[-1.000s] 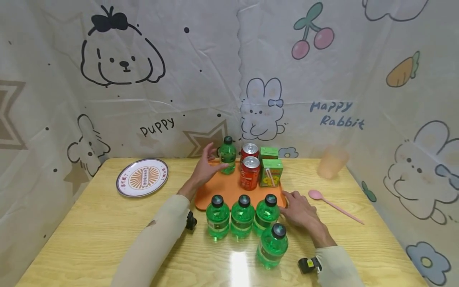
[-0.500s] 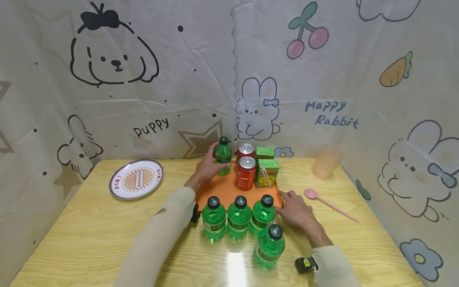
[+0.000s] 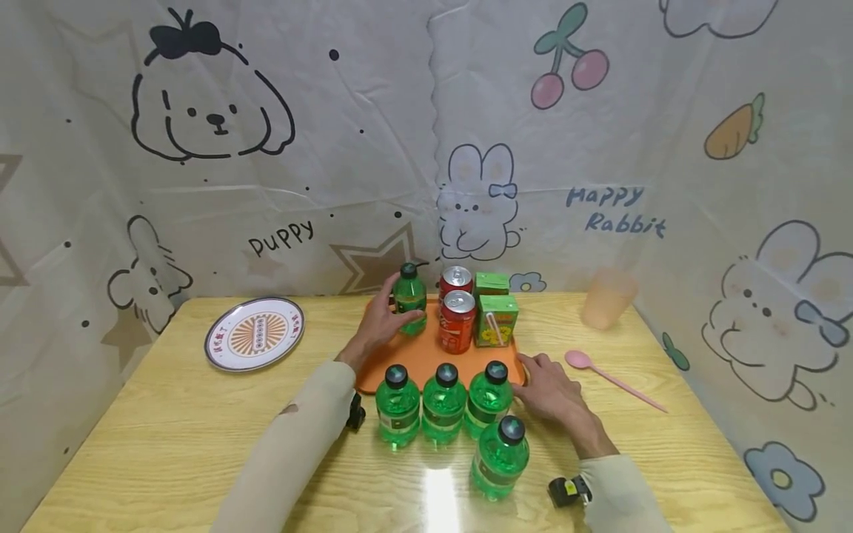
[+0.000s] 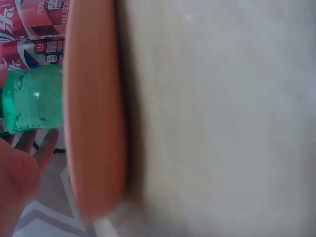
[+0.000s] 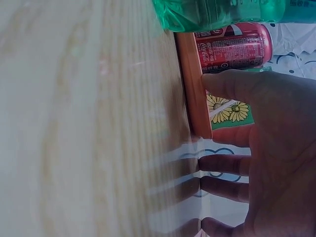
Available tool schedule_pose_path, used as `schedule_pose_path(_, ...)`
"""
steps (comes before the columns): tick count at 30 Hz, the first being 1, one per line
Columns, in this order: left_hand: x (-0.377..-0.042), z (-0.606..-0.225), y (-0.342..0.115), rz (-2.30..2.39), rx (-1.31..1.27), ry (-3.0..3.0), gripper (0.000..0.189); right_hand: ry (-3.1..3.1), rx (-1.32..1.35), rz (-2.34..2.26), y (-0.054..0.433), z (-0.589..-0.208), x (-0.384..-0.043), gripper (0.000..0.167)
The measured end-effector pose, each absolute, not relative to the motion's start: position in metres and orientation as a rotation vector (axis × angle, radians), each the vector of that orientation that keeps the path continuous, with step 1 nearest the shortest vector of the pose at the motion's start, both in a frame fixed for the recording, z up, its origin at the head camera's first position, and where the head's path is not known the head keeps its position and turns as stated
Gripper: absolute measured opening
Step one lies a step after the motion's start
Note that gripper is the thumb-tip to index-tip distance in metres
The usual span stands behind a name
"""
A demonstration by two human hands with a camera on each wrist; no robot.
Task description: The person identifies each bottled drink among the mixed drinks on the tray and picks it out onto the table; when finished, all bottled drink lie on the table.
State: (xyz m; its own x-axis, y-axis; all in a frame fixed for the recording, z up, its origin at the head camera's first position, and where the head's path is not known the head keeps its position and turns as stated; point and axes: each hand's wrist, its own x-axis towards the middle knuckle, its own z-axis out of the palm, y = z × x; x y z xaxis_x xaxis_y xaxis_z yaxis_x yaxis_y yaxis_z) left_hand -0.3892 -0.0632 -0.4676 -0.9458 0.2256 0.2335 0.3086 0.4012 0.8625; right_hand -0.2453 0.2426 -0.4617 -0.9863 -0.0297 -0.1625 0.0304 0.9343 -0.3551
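My left hand (image 3: 378,327) grips a green soda bottle (image 3: 409,292) with a black cap, thumb on the near side and fingers behind. The bottle stands at the back left of the orange tray (image 3: 413,359), its base close to or on the tray. Beside it on the tray are two red cola cans (image 3: 457,322) and two green juice boxes (image 3: 496,326), the front one with a straw. My right hand (image 3: 552,389) holds the tray's near right corner; in the right wrist view its thumb (image 5: 227,81) touches the rim and its other fingertips reach the table.
Three green bottles (image 3: 443,403) stand in a row before the tray, and another green bottle (image 3: 500,459) stands nearer. A patterned plate (image 3: 255,333) lies at left. At right are a pink spoon (image 3: 616,379) and a translucent orange cup (image 3: 608,300). Printed cloth hangs behind the table.
My left hand has closed round the bottle on the tray and drawn it slightly nearer and to the left. The right hand has stayed at the tray's corner.
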Motion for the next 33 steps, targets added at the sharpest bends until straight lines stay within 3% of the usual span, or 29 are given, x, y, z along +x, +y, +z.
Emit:
schedule_pose_path(13,-0.352,-0.442,-0.112,-1.595,-0.583,-2.397,0.089,2.933,-0.016,-0.545,0.242,-0.462,-0.246,0.079)
schedule_pose_path(33,-0.274,-0.447,-0.157,-1.397,-0.622,-2.468,0.083,2.913,-0.029,-0.546,0.243,-0.461,-0.247,0.081)
